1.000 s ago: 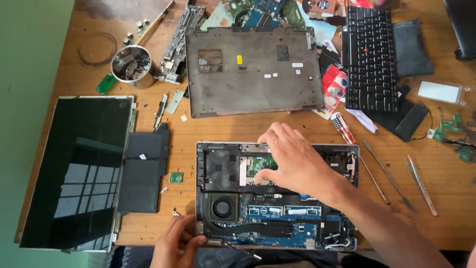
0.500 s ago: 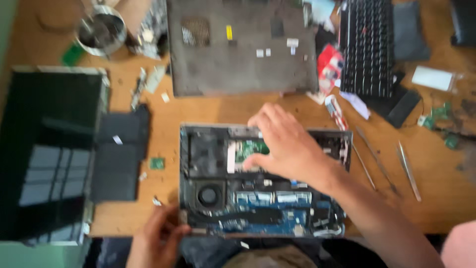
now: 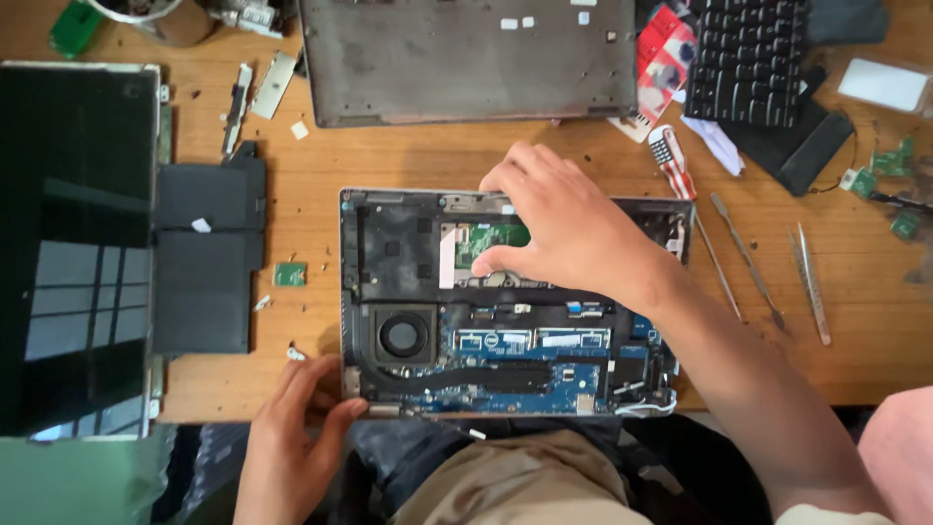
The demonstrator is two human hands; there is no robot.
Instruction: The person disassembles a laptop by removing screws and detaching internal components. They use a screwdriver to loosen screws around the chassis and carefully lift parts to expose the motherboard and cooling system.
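1. Opened laptop base (image 3: pixel 505 301) lies flat on the wooden counter (image 3: pixel 408 160), near edge at the person's lap. Board, black fan (image 3: pixel 401 334) and heat pipe all exposed.
2. Right hand (image 3: pixel 569 228) reaches over the far half of the base. Thumb and fingers are pinched at a small green card (image 3: pixel 486 243) seated near the middle; whether the card is truly gripped or only touched, I cannot tell.
3. Left hand (image 3: pixel 296 428) sits at the near-left corner of the base, fingers curled against the edge, steadying it rather than holding anything loose.
4. Step in hand, as I judge it: freeing or seating that small card in the base. The next move would call for a light, even pull or press along the card's slot, with the left hand keeping the base from sliding.
5. Surroundings: grey bottom cover (image 3: pixel 466 58) lies beyond the base; detached screen panel (image 3: pixel 73 243) at far left with the black battery (image 3: pixel 204 253) just beside it; a tiny green chip (image 3: pixel 289 274) between battery and base. To the right, a striped-handle screwdriver (image 3: pixel 673 160), metal pry tools (image 3: pixel 743 258) and tweezers (image 3: pixel 812 282); a loose keyboard (image 3: pixel 753 58) at the top right.
6. Against the frame half a second back: the view has drawn closer and is sharper, the metal cup has slid nearly out of the top-left. Both hands keep the same stations on the base.
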